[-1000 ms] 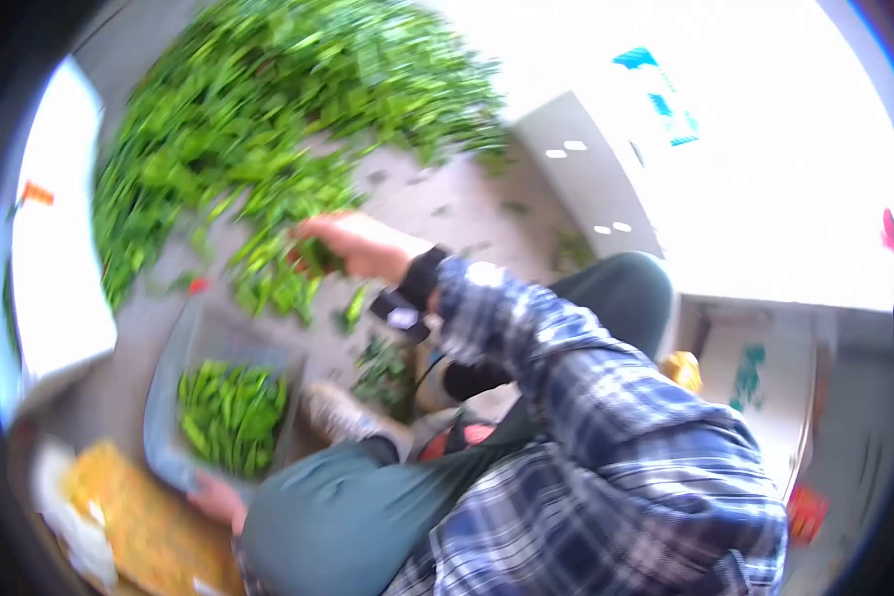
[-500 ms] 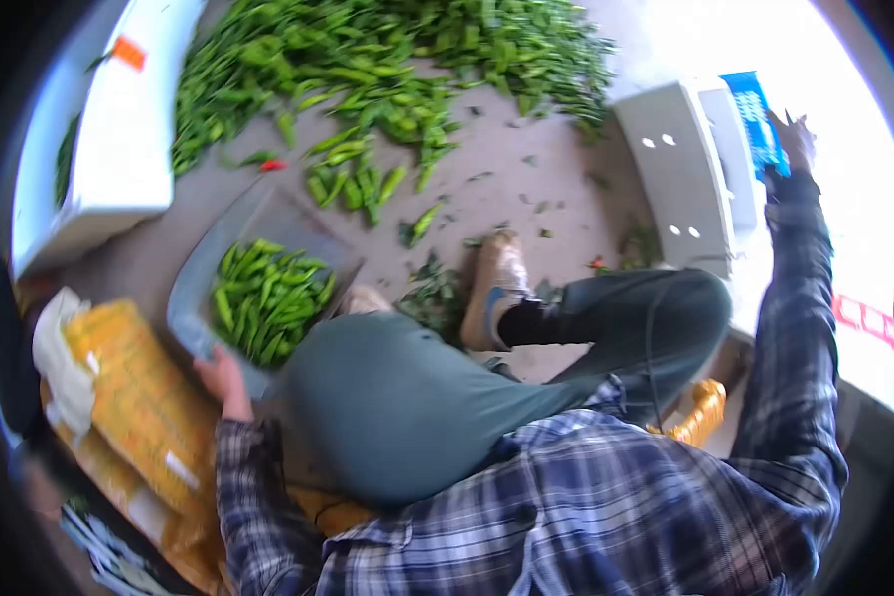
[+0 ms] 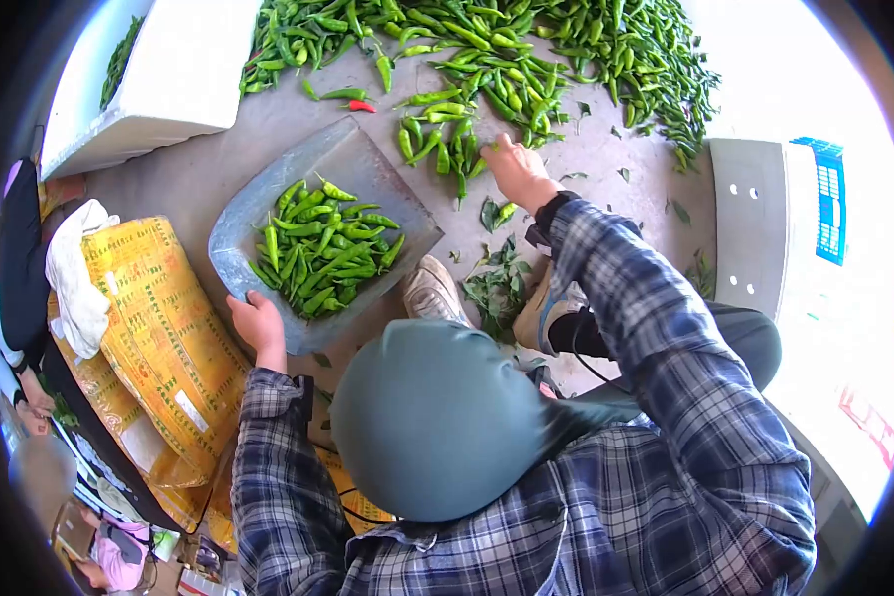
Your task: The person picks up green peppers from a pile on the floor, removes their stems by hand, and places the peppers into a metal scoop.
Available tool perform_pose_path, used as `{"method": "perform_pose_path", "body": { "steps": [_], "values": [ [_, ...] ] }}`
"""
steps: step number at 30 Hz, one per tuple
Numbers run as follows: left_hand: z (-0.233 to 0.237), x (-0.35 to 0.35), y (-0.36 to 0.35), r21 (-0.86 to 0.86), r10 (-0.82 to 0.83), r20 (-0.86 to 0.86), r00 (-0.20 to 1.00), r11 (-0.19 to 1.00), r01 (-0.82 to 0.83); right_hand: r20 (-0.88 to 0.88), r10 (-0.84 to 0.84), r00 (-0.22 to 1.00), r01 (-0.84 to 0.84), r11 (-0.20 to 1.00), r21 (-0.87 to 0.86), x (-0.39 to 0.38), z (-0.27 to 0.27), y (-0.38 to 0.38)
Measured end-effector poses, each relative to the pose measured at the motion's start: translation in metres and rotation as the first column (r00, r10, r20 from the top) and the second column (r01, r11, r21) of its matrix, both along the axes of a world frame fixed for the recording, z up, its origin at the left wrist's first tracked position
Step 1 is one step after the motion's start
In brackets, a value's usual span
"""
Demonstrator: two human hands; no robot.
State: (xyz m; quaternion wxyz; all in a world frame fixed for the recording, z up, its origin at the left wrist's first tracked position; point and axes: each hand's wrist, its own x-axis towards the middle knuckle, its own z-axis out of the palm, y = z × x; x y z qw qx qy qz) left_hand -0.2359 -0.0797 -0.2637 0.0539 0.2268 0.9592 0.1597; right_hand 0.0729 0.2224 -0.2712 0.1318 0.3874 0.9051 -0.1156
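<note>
My left hand grips the near left rim of a grey metal scoop, its thumb over the edge. A heap of green chili peppers lies inside the scoop. My right hand reaches down to the near edge of a large spread of green chili peppers on the floor. Its fingers are slightly bent and apart, with the tips at the nearest peppers; no pepper shows clearly held. A single red chili pepper lies between the scoop and the spread.
A white foam box with greens stands at the left; another foam box is at the right, beside a blue basket. Yellow-taped cardboard with a white cloth lies left. Loose leaves lie by my shoes. Other people sit at lower left.
My right hand has swung from beyond the right foam box to the floor peppers. My left hand stays on the scoop's rim. The view has shifted.
</note>
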Motion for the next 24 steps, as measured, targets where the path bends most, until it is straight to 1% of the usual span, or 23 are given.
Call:
{"method": "perform_pose_path", "body": {
  "steps": [2, 4, 5, 6, 8, 10, 12, 13, 15, 17, 19, 20, 22, 23, 24],
  "values": [
    [0.0, -0.001, 0.001, -0.004, 0.005, 0.007, 1.0, 1.0, -0.005, 0.02, -0.026, 0.999, 0.026, 0.999, -0.019, -0.003, -0.01, 0.003],
    [-0.001, -0.001, -0.001, -0.007, 0.009, 0.017, 1.0, 1.0, -0.009, 0.036, 0.045, 0.998, -0.046, 0.998, 0.05, -0.002, -0.019, 0.01],
    [-0.001, -0.001, -0.002, 0.015, -0.009, 0.01, 1.0, 1.0, 0.008, 0.058, 0.032, 0.998, -0.033, 0.999, 0.003, -0.001, -0.017, 0.014],
    [-0.002, -0.001, -0.002, 0.038, -0.024, 0.003, 1.0, 0.999, 0.024, 0.06, 0.037, 0.997, -0.038, 0.999, 0.001, 0.0, -0.015, 0.018],
    [-0.002, -0.001, -0.003, 0.04, -0.017, 0.005, 1.0, 0.999, 0.017, 0.149, 0.049, 0.988, -0.042, 0.998, -0.05, 0.005, -0.009, 0.026],
    [-0.002, -0.002, -0.002, 0.042, -0.014, 0.005, 1.0, 0.999, 0.013, 0.151, 0.053, 0.987, -0.047, 0.998, -0.045, 0.006, -0.008, 0.025],
    [-0.001, -0.002, -0.002, 0.029, -0.003, 0.024, 1.0, 1.0, 0.003, 0.192, 0.074, 0.979, -0.064, 0.996, -0.057, 0.006, -0.009, 0.02],
    [0.0, -0.002, -0.002, 0.03, -0.002, 0.023, 1.0, 1.0, 0.001, 0.201, 0.123, 0.972, -0.112, 0.992, -0.065, 0.006, -0.009, 0.021],
    [0.003, -0.001, -0.001, 0.032, 0.019, 0.066, 0.998, 0.999, -0.021, 0.205, 0.108, 0.973, -0.093, 0.992, -0.082, 0.004, -0.007, 0.023],
    [0.002, 0.0, 0.0, 0.021, 0.022, 0.057, 0.998, 1.0, -0.023, 0.215, 0.096, 0.972, -0.077, 0.992, -0.099, 0.007, -0.007, 0.022],
    [0.002, 0.0, -0.001, 0.013, 0.03, 0.042, 0.999, 0.999, -0.031, 0.148, 0.169, 0.975, -0.158, 0.984, -0.082, 0.011, -0.011, 0.02],
    [0.002, -0.001, -0.002, 0.02, 0.018, 0.042, 0.999, 1.0, -0.018, 0.148, 0.172, 0.974, -0.162, 0.984, -0.08, 0.012, -0.011, 0.02],
    [0.001, -0.003, -0.003, 0.027, 0.009, 0.043, 0.999, 1.0, -0.011, 0.147, 0.133, 0.98, -0.118, 0.988, -0.101, 0.013, -0.014, 0.02],
    [0.002, -0.003, -0.002, 0.047, 0.004, 0.058, 0.998, 0.999, -0.006, 0.119, 0.027, 0.993, -0.013, 0.992, -0.124, 0.009, -0.012, 0.018],
    [0.001, -0.002, -0.003, 0.068, -0.002, 0.074, 0.997, 0.998, -0.003, 0.123, 0.033, 0.992, -0.017, 0.992, -0.126, -0.001, -0.004, 0.013]
  ]
}}
